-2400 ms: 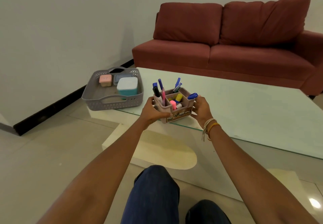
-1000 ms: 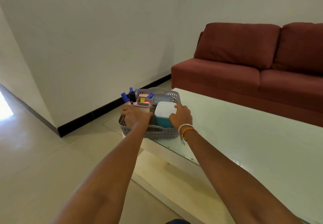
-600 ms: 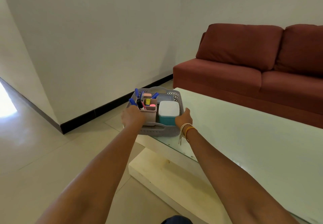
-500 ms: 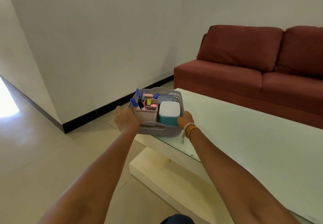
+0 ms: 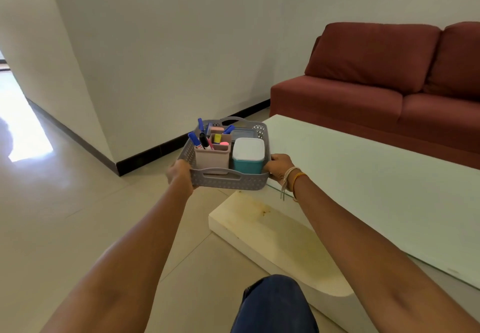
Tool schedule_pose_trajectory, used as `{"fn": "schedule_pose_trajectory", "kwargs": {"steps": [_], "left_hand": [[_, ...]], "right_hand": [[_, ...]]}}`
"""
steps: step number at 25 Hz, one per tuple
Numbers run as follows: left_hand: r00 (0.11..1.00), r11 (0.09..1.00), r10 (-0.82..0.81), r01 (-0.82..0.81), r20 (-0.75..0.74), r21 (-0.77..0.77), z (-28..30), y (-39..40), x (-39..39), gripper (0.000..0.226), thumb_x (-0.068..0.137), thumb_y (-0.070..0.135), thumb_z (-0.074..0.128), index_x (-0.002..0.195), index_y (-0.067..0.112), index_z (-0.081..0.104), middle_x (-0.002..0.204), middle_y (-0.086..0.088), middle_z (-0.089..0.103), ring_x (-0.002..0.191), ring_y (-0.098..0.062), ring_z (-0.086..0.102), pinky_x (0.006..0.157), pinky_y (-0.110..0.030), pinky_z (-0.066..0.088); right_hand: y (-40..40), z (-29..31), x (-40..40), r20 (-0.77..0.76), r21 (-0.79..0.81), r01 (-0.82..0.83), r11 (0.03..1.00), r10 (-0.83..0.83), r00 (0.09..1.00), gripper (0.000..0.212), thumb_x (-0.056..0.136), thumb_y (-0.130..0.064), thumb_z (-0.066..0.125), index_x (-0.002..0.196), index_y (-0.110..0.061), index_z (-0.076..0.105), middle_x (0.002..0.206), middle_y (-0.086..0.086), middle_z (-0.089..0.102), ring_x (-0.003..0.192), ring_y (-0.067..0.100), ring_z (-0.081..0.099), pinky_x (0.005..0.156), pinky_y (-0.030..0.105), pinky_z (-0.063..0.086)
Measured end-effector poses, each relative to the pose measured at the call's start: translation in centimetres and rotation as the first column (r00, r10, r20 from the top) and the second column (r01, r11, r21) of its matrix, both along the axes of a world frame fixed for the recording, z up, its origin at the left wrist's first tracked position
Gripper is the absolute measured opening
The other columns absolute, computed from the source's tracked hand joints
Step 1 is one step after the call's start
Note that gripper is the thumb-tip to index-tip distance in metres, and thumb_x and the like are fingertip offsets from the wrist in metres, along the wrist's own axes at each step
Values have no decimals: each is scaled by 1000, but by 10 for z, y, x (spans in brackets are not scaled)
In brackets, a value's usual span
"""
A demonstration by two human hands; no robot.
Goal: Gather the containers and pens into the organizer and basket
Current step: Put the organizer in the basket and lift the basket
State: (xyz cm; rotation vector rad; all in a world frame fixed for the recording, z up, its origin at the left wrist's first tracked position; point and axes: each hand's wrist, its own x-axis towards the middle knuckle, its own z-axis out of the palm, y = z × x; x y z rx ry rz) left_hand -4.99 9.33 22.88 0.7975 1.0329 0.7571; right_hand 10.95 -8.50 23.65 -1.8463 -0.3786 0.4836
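Observation:
A grey perforated basket (image 5: 228, 180) sits at the near left corner of the glass table (image 5: 363, 176), partly past the corner. Inside it stands the beige pen organizer (image 5: 211, 158) with several blue, black and pink pens (image 5: 201, 139). Beside the organizer is a teal container with a white lid (image 5: 248, 154), with a grey-lidded container (image 5: 242, 133) and a small pink container (image 5: 217, 129) behind. My left hand (image 5: 179, 172) grips the basket's left side. My right hand (image 5: 279, 167) grips its right side.
A red sofa (image 5: 389, 85) stands behind the table. The table's cream base (image 5: 272, 231) lies on the tiled floor below the glass. A white wall with black skirting (image 5: 145, 157) runs close on the left. My knee (image 5: 272, 304) shows at the bottom.
The organizer with pens went from my hands into the basket. Both hands then shifted outward to the basket's two sides and closed on them.

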Motion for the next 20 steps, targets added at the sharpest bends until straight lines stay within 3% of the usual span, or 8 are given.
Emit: {"fn": "schedule_pose_trajectory", "kwargs": {"steps": [2, 5, 8, 10, 13, 16, 18, 20], "left_hand": [[981, 981, 195, -194, 1, 22, -1, 5, -22, 33, 88, 15, 48, 119, 13, 60, 112, -10, 65, 95, -25, 63, 83, -42, 57], [913, 913, 404, -400, -50, 81, 1, 12, -55, 34, 92, 15, 43, 120, 8, 61, 113, -9, 66, 97, -19, 63, 79, -28, 55], [861, 871, 484, -457, -156, 180, 2, 22, -86, 37, 97, 20, 39, 126, 4, 56, 122, -13, 63, 105, -23, 62, 81, -28, 52], [822, 831, 550, -524, -146, 185, 1, 31, -102, 37, 96, 19, 39, 125, 5, 58, 120, -11, 65, 104, -21, 64, 81, -25, 54], [810, 816, 568, -531, -147, 228, -6, 41, -120, 36, 96, 17, 38, 121, 4, 60, 118, -10, 65, 95, -16, 62, 75, -21, 53], [795, 810, 579, -538, -181, 232, -32, 42, -127, 35, 94, 15, 39, 118, 4, 63, 116, -10, 66, 90, -15, 59, 71, -21, 51], [827, 852, 524, -503, -203, 146, -60, 41, -127, 37, 93, 18, 40, 123, 6, 60, 122, -11, 64, 99, -22, 62, 81, -32, 55], [844, 857, 499, -514, -194, -29, -93, 38, -124, 39, 91, 18, 43, 124, 7, 60, 120, -9, 65, 100, -24, 63, 86, -36, 55]], "right_hand": [[10, 1, -23, -6, 15, -68, 998, 69, 998, 37, 73, 18, 54, 108, 14, 63, 115, 30, 64, 109, 45, 60, 94, 56, 51], [33, 0, -53, 0, 36, -172, 984, 172, 985, 39, 76, 18, 52, 113, 12, 61, 119, 30, 62, 113, 45, 58, 95, 54, 51], [56, -2, -80, 33, 28, -265, 964, 265, 964, 45, 77, 18, 50, 121, 9, 59, 121, 26, 62, 113, 41, 59, 96, 49, 52], [71, -5, -93, 40, 22, -311, 950, 310, 950, 48, 78, 17, 51, 125, 6, 58, 123, 24, 61, 112, 38, 58, 96, 47, 52], [89, -19, -103, -14, 13, -353, 935, 353, 935, 44, 78, 17, 51, 120, 8, 59, 115, 25, 63, 99, 33, 59, 91, 44, 54], [88, -46, -109, -71, -21, -364, 931, 361, 930, 39, 78, 17, 50, 115, 10, 60, 97, 18, 60, 90, 29, 55, 70, 33, 54], [84, -59, -107, -83, 1, -362, 932, 361, 929, 48, 76, 19, 50, 121, 6, 59, 101, 13, 61, 94, 29, 57, 69, 30, 54], [82, -69, -101, -140, -8, -355, 935, 350, 926, 56, 76, 19, 48, 126, -4, 59, 108, 10, 62, 99, 28, 58, 77, 37, 56]]}}
